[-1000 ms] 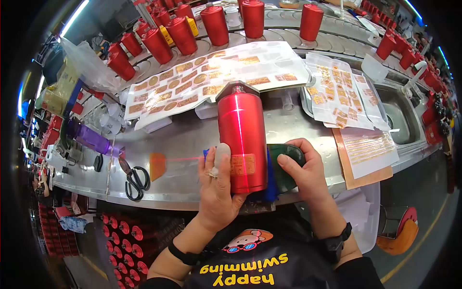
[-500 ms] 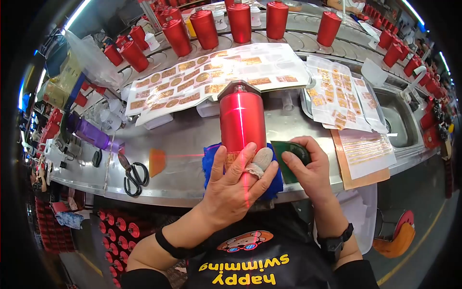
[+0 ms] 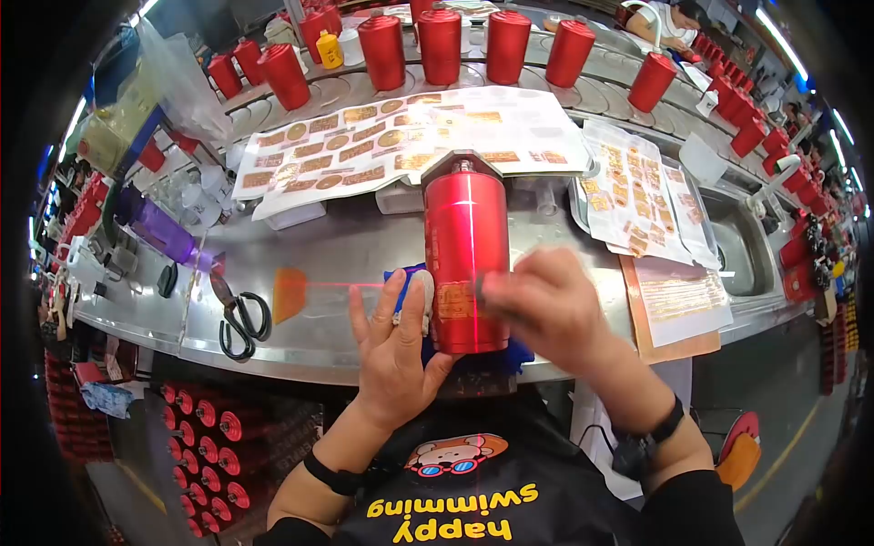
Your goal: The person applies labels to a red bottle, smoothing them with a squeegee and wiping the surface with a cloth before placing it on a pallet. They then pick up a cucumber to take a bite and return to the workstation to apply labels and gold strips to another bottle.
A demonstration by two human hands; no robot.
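A red bottle [image 3: 467, 218] lies on a blue cloth [image 3: 517, 357], its neck in a dark angular holder [image 3: 460, 164]. Near its lower end sits a gold label [image 3: 453, 300], crossed by a red laser line. My left hand [image 3: 393, 350] rests at the bottle's left side, fingers spread, thumb by its base; one finger wears a pale cover. Closed and blurred by motion, my right hand [image 3: 555, 314] presses at the label's right edge. The green scraper seen in it earlier is mostly hidden; only a dark edge shows.
Sheets of gold labels [image 3: 319, 168] lie behind the bottle, and more label sheets [image 3: 637, 182] sit at right beside a sink [image 3: 742, 241]. Scissors [image 3: 241, 314], an orange scraper [image 3: 289, 293] and a purple bottle [image 3: 159, 227] are at left. Red bottles [image 3: 440, 45] line the conveyor.
My left hand has moved off the label to the bottle's left side. My right hand has come from the right onto the label with the scraper. The label is now exposed.
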